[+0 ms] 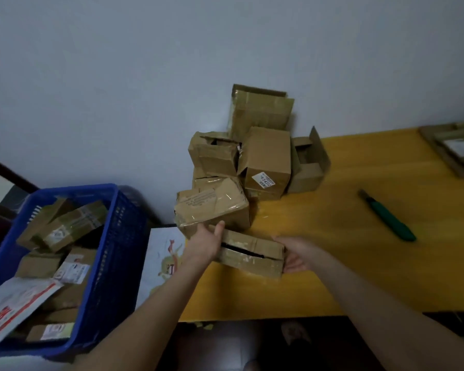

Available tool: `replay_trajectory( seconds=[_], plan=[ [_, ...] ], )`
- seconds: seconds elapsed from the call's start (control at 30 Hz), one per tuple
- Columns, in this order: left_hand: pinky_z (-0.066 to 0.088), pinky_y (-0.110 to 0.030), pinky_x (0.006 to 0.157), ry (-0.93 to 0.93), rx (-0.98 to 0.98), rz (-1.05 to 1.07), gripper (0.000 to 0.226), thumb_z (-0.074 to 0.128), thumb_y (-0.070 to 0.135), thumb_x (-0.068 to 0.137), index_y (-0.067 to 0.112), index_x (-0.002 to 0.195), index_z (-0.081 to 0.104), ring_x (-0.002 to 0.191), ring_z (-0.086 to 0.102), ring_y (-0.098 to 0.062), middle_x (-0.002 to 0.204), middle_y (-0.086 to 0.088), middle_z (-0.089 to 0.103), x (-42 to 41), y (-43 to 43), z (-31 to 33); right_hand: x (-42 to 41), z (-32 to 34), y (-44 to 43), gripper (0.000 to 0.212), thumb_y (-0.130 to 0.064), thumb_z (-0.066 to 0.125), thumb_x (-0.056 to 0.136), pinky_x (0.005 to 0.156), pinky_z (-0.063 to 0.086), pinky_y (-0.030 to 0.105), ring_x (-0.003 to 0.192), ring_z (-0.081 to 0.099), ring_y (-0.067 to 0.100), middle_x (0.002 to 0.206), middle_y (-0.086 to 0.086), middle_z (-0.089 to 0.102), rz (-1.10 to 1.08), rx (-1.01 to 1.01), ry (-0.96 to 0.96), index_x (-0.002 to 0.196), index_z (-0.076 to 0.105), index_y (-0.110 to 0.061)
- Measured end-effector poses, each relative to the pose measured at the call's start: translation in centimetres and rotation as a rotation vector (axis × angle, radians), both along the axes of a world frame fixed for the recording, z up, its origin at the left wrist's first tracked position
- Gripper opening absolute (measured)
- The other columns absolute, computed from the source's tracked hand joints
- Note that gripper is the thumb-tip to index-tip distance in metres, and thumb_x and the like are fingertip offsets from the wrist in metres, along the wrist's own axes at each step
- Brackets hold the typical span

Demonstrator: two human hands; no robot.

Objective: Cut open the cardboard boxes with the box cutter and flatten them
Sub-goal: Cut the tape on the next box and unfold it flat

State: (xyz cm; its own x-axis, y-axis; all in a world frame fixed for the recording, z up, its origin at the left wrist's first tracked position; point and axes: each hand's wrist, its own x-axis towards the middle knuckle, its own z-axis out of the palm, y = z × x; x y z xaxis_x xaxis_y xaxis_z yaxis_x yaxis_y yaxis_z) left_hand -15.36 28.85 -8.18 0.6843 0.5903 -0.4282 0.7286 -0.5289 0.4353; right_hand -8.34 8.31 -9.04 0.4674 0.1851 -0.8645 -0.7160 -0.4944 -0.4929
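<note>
A small taped cardboard box (252, 257) with a dark slit along its top sits near the front of the yellow table (359, 277). My left hand (205, 243) holds its left end, thumb up along the edge. My right hand (295, 257) cups its right end. Just behind it a pile of cardboard boxes (241, 170) leans against the wall, some torn open. The green box cutter (389, 216) lies on the table to the right, in neither hand.
A blue plastic basket (113, 253) to the left holds several more taped boxes and a mailer bag. Flattened cardboard (456, 148) lies at the table's far right. A printed sheet (164, 258) sits between basket and table.
</note>
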Motion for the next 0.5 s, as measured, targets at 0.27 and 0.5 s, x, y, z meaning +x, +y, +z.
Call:
replay_trajectory(
  seconds=[0.27,0.5],
  plan=[
    [0.047,-0.041,0.091,-0.260,-0.357,0.064,0.028,0.052,0.036,0.095,0.012,0.107,0.047,0.100,0.058,-0.028,0.113,-0.011,0.060,3.0,-7.8,-1.3,-0.2,0.0,-7.1,0.022,-0.001,0.062,0.087,0.066,0.058,0.034,0.082,0.061,0.026,0.084,0.009,0.059,-0.472,-0.049,-0.185,0.108,0.055,0.002],
    [0.054,-0.043,0.091,-0.332,-0.588,-0.089,0.067,0.057,0.004,0.091,0.023,0.148,0.029,0.100,0.054,-0.013,0.130,-0.002,0.042,5.5,-11.0,-2.1,1.1,-1.0,-11.0,0.050,-0.023,0.077,0.079,0.056,0.051,0.031,0.079,0.067,0.023,0.097,0.010,0.070,-0.625,0.147,-0.077,0.121,0.057,-0.005]
  ],
)
